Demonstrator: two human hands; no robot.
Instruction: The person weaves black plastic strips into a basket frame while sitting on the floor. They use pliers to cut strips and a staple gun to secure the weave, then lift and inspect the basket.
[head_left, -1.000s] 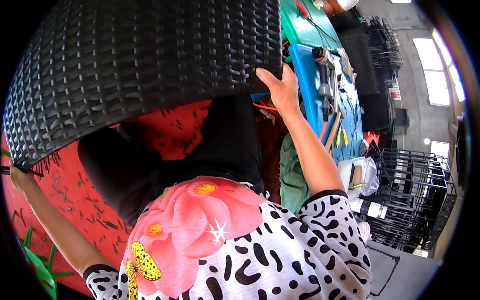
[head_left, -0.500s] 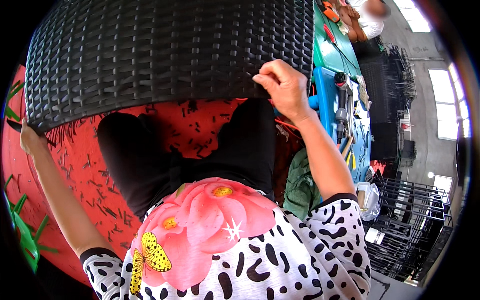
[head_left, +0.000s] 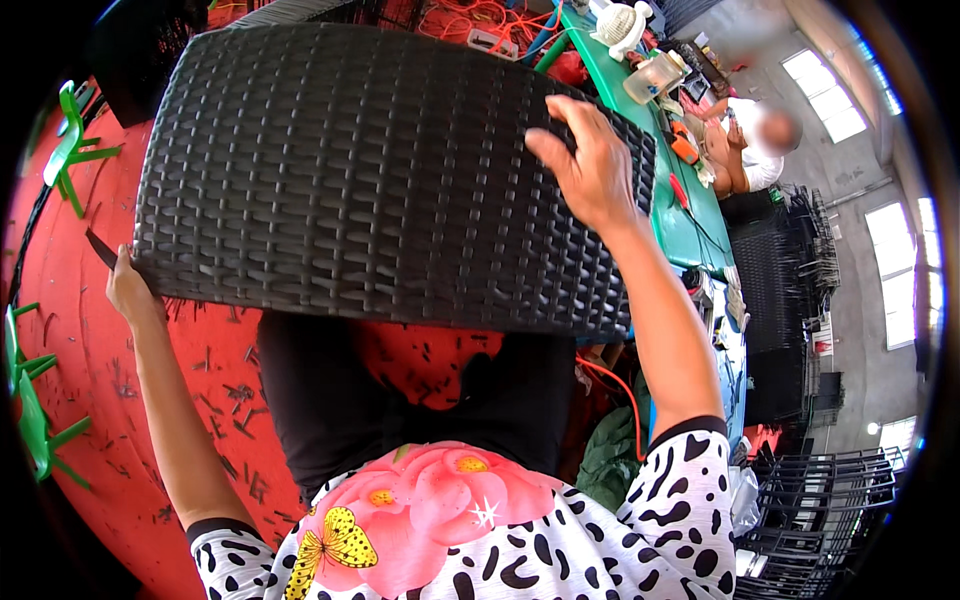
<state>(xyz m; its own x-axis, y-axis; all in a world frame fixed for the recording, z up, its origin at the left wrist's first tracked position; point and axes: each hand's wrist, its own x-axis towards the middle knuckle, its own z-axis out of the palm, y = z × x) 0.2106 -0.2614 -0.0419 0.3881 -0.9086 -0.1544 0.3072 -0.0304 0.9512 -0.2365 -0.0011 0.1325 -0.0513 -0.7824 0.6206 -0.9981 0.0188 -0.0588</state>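
A black woven wicker panel (head_left: pixel 390 180) lies across my knees, its weave facing up and its near edge above my lap. At its near left corner is my left hand (head_left: pixel 130 285), closed, with a dark flat pointed piece like a blade (head_left: pixel 101 248) sticking out past the fingers. Whether that hand also grips the panel's edge, I cannot tell. My right hand (head_left: pixel 592 165) is over the panel's right part, thumb and fingers apart and holding nothing; I cannot tell if it touches the weave.
Dark offcuts litter the red floor (head_left: pixel 215 380). Green chairs (head_left: pixel 40 420) stand at left. A green table (head_left: pixel 690 225) at right bears a jar (head_left: pixel 655 77) and red-handled pliers (head_left: pixel 679 190); a person in white (head_left: pixel 765 165) sits beyond. An orange cord (head_left: pixel 625 390) hangs near my right knee.
The panel sits lower in the picture, and more of the room beyond it shows. My right hand has gone from curled fingers to spread ones. The left hand stays at the panel's corner.
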